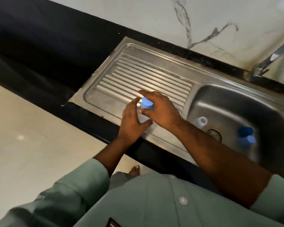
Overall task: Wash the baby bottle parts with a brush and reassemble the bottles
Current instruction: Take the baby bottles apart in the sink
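Both hands work over the ribbed steel drainboard [143,74], near its front edge. Left hand [132,119] wraps the clear bottle [142,117], fingers curled round the body. Right hand [161,110] grips the blue cap [147,104] from above, seemingly fitting it on.

Risk: wet smooth plastic could slip from the grip, or the cap go on crooked, letting the bottle tip onto the drainboard ridges.

In the steel basin [269,108]: a clear bottle part [201,122] by the drain, two blue pieces [245,136] toward the right side. Frame is blurred; details are soft.
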`<state>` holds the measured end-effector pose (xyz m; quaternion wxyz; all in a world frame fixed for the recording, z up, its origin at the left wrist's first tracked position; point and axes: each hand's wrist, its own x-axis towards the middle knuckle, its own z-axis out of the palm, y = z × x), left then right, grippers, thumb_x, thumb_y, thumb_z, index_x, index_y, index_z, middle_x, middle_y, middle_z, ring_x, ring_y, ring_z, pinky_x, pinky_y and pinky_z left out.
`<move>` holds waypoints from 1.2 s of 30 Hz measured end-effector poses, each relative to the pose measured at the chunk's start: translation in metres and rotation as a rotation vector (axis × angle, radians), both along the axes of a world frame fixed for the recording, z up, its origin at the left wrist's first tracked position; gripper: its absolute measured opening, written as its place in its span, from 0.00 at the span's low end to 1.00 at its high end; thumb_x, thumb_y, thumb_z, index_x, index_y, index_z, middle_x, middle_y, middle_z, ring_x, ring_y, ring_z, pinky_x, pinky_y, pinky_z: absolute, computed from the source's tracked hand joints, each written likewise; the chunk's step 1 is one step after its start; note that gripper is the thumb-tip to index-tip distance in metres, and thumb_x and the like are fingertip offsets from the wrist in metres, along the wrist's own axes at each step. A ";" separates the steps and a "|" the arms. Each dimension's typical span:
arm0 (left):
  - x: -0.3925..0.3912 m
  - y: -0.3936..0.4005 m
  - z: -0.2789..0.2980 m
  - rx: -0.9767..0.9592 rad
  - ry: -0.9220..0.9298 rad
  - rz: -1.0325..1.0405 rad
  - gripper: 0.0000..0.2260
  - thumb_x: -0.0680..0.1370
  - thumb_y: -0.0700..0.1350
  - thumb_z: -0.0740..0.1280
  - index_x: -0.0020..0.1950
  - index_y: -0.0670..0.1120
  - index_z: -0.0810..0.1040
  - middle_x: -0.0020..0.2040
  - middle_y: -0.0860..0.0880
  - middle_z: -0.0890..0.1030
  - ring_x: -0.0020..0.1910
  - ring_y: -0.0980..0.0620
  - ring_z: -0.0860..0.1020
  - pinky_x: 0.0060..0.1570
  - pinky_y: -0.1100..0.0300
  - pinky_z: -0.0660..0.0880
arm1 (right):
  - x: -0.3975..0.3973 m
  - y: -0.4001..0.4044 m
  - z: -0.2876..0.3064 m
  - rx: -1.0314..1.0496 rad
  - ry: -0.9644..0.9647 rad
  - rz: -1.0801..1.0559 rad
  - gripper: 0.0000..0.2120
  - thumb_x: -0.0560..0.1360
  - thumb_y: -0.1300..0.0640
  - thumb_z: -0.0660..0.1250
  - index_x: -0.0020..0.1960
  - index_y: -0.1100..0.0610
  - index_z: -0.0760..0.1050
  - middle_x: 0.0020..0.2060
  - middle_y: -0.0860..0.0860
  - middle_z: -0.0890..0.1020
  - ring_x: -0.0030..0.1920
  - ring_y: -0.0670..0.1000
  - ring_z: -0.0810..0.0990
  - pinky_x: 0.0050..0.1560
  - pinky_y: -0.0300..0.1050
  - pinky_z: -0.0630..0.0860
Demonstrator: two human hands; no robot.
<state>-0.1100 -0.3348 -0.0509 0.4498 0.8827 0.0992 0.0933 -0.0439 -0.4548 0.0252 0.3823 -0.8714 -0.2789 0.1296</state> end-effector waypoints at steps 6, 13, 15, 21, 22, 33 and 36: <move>0.018 -0.022 0.005 -0.169 -0.126 0.040 0.23 0.72 0.51 0.75 0.65 0.48 0.76 0.57 0.54 0.79 0.54 0.57 0.76 0.53 0.54 0.76 | 0.004 -0.022 0.028 0.023 -0.036 -0.076 0.26 0.71 0.57 0.74 0.68 0.52 0.72 0.62 0.49 0.78 0.63 0.45 0.74 0.63 0.38 0.70; 0.059 -0.085 0.028 -0.410 -0.138 -0.319 0.18 0.67 0.52 0.75 0.56 0.57 0.77 0.53 0.51 0.79 0.55 0.55 0.78 0.53 0.53 0.77 | 0.015 -0.117 0.063 0.191 0.007 -0.252 0.21 0.67 0.65 0.76 0.59 0.56 0.79 0.50 0.43 0.80 0.48 0.32 0.76 0.53 0.27 0.70; 0.069 -0.114 0.024 -0.434 -0.047 -0.454 0.20 0.67 0.47 0.78 0.54 0.62 0.78 0.54 0.55 0.80 0.56 0.53 0.79 0.53 0.49 0.78 | 0.019 -0.156 0.071 0.215 0.030 -0.302 0.23 0.67 0.62 0.76 0.60 0.52 0.78 0.51 0.47 0.81 0.50 0.37 0.77 0.55 0.35 0.73; 0.086 -0.206 0.021 -0.447 -0.003 -0.578 0.22 0.67 0.48 0.77 0.58 0.58 0.76 0.56 0.58 0.79 0.57 0.57 0.77 0.58 0.57 0.75 | 0.025 -0.261 0.045 0.258 0.052 -0.666 0.23 0.63 0.53 0.79 0.56 0.50 0.78 0.47 0.48 0.81 0.46 0.44 0.78 0.48 0.42 0.77; 0.089 -0.220 0.016 -0.434 0.004 -0.566 0.22 0.66 0.50 0.76 0.58 0.59 0.76 0.57 0.53 0.79 0.58 0.54 0.77 0.59 0.55 0.75 | 0.025 -0.277 0.038 0.272 0.062 -0.711 0.21 0.65 0.57 0.79 0.56 0.51 0.78 0.48 0.48 0.81 0.46 0.45 0.78 0.46 0.39 0.76; 0.119 -0.327 -0.029 -0.443 0.211 -0.493 0.25 0.69 0.32 0.75 0.59 0.54 0.75 0.55 0.58 0.80 0.52 0.67 0.78 0.54 0.71 0.71 | 0.060 -0.413 -0.097 -0.024 0.067 -0.737 0.21 0.64 0.74 0.70 0.56 0.65 0.79 0.54 0.61 0.78 0.55 0.58 0.78 0.56 0.29 0.67; 0.126 -0.336 -0.048 -0.445 0.312 -0.404 0.24 0.70 0.33 0.76 0.59 0.53 0.75 0.53 0.59 0.80 0.51 0.66 0.78 0.52 0.71 0.72 | 0.087 -0.423 -0.133 -0.167 0.072 -0.561 0.23 0.66 0.70 0.69 0.61 0.63 0.77 0.58 0.62 0.76 0.59 0.62 0.75 0.64 0.48 0.69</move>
